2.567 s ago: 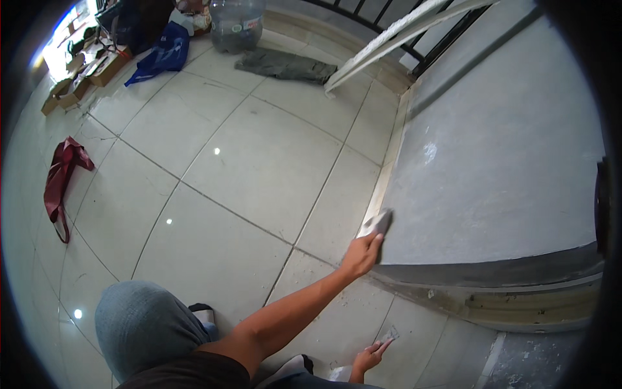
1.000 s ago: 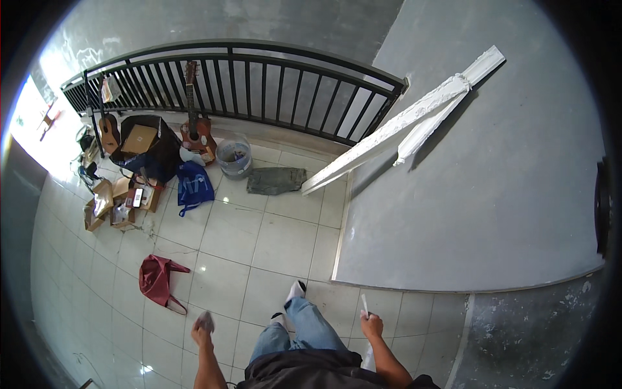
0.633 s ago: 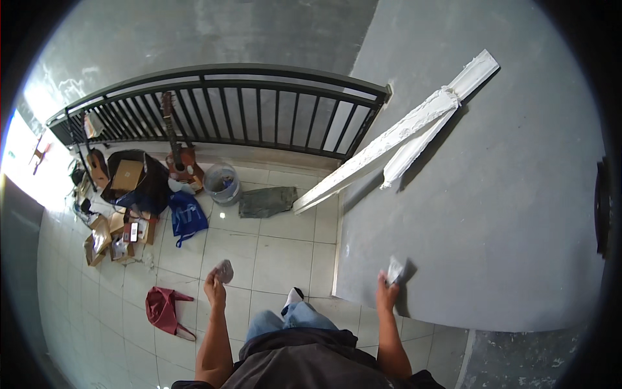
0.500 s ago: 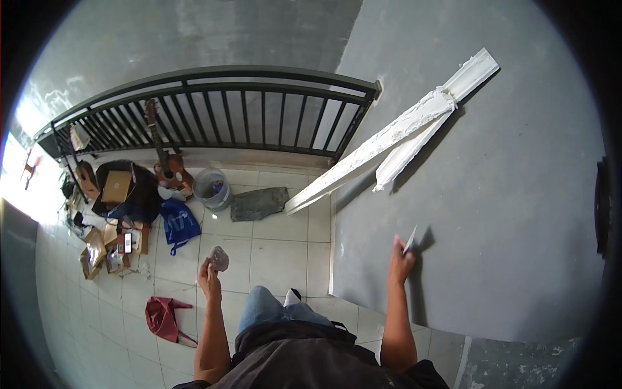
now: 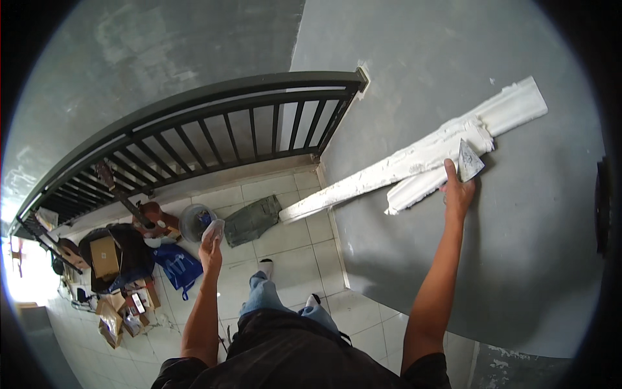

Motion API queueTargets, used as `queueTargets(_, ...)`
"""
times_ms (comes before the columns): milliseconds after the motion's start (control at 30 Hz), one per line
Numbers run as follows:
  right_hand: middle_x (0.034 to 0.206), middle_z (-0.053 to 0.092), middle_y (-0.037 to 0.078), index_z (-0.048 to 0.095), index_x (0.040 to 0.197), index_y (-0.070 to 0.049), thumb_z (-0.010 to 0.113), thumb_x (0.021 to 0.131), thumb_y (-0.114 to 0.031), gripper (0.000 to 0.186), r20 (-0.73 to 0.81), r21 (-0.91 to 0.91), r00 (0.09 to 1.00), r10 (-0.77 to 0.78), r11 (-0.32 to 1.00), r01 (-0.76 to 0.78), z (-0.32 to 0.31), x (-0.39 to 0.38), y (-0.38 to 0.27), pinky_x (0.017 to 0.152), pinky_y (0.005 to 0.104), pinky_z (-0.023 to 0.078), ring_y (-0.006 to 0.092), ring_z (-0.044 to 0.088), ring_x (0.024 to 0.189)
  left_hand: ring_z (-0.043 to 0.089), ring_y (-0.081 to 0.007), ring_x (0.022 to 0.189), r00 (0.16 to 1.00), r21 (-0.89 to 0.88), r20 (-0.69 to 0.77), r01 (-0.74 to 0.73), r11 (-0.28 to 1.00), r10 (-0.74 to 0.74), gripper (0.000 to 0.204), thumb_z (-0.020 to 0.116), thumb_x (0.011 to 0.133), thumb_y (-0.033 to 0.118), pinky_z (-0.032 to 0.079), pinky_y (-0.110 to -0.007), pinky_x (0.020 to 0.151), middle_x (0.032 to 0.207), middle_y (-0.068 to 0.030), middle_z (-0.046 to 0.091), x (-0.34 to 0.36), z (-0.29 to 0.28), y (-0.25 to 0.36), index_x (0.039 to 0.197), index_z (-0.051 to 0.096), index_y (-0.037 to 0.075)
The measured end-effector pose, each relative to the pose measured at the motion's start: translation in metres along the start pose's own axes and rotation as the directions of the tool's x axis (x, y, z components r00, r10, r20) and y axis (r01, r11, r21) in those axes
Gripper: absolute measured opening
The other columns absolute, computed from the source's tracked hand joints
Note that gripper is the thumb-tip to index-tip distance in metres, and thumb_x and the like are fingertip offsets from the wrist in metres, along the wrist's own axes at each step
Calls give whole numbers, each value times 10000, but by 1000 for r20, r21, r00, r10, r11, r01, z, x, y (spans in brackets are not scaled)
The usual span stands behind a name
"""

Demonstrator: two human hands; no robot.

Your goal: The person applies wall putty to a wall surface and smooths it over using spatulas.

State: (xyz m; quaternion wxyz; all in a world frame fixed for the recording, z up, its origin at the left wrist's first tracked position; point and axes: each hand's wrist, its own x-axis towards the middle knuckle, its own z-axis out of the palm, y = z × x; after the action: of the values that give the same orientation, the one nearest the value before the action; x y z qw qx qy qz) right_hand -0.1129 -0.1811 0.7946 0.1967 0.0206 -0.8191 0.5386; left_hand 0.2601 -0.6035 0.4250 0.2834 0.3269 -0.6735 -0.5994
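My left hand (image 5: 210, 251), in front of the bucket at the lower left centre, is closed on a pale grey, palm-sized block (image 5: 214, 229), whose exact kind I cannot make out. My right hand (image 5: 457, 192) grips a triangular metal scraper (image 5: 471, 161), raised over or beside white moldings. These long pieces (image 5: 376, 173) lean diagonally against the grey wall (image 5: 518, 233), crossing one another, with rough plaster along them and a lumpy joint near the upper end. Whether the scraper touches the molding I cannot tell. The longer piece's foot reaches down to folded grey-green cloth (image 5: 251, 220) on the floor.
A dark metal railing (image 5: 240, 95) crosses the back. Along it stand guitars (image 5: 150, 217), a clear bucket (image 5: 197, 222), a blue bag (image 5: 176, 266), a black bag holding a carton (image 5: 105, 256) and several opened boxes (image 5: 113, 314). Pale floor tiles (image 5: 350, 308) lie below me.
From working low at the wall's edge, I have straightened and turned toward the moldings. Both hands have risen, the right one now up beside the white pieces with the scraper.
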Motion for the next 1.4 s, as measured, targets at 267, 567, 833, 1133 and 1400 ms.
queueTargets(267, 738, 639, 39, 689, 980, -3, 808, 803, -368, 423, 76, -261, 971, 227, 944, -200, -3, 20, -30, 387, 274, 415, 106, 478, 448, 536, -344, 1284, 815, 89, 565, -218, 972, 131, 586, 614, 927, 379, 444, -403, 1048, 1416, -206, 521, 120, 166, 158, 1442, 476, 134)
queueTargets(567, 660, 595, 31, 673, 974, 18, 789, 790, -348, 425, 87, -266, 956, 281, 931, -249, -6, 16, -33, 377, 288, 402, 102, 438, 411, 509, -404, 1289, 422, -110, 864, -375, 921, 275, 985, 681, 776, 684, 400, -433, 1097, 1386, -252, 527, 108, 387, 324, 1497, 376, 87)
queueTargets(833, 755, 626, 45, 649, 951, 53, 798, 779, -177, 323, 25, -289, 940, 341, 902, -320, -18, -80, -68, 407, 272, 417, 110, 520, 503, 622, -326, 1167, 221, -431, 816, -383, 817, 534, 840, 879, 655, 438, 480, -392, 1019, 1258, -189, 641, 68, 359, 330, 1328, 576, 35)
queueTargets(1133, 966, 634, 110, 530, 1182, 39, 847, 717, -88, 577, -104, -77, 894, 437, 892, -445, -98, -236, -56, 650, 284, 521, 162, 610, 719, 646, -345, 1017, -61, -464, 880, -326, 823, 472, 741, 894, 604, 437, 505, -422, 901, 1096, -159, 678, -22, 308, 327, 1190, 638, 62)
queueTargets(1400, 1135, 638, 141, 535, 1210, 42, 893, 683, -141, 662, -292, 150, 844, 449, 894, -423, -125, -346, -17, 896, 364, 522, 245, 637, 1015, 608, -352, 1027, -305, -538, 837, -307, 785, 454, 699, 854, 624, 529, 482, -445, 886, 1054, -148, 657, -115, 312, 292, 1121, 649, 82)
